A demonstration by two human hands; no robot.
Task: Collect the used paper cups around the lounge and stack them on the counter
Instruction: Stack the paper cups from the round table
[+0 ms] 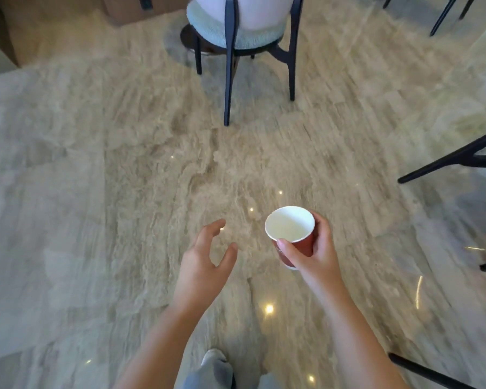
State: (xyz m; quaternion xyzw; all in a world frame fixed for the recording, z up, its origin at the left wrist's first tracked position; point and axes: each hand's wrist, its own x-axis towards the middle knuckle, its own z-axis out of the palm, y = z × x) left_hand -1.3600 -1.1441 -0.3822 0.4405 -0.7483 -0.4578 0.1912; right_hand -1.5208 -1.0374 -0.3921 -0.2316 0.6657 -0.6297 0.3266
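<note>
The fingers of the right hand are curled round a small red paper cup with a white inside. The thumb presses the near side of the cup, just under the rim. The other fingers wrap round the far side. The cup is held mouth up and tipped a little toward the camera, so its white inside shows. It is up in the air over the floor, a little right of the middle of the view.

The left hand is near the cup, on its left, and does not touch it. Its fingers are apart and loosely bent (like a soft claw), and they hold nothing.

Both bare arms come in from the bottom edge. Low down between them are a grey trouser leg and the tip of a pale shoe.

Under it all is a shiny beige stone floor with wavy streaks. Small bright spots of light shine on it.

Farther off, at the top, stands a chair with a pale green seat and thin dark legs. At the right edge, the dark legs of another chair poke in. One more dark leg crosses the bottom right corner. In the top left corner is some brown wooden furniture, too blurry to tell what it is.
</note>
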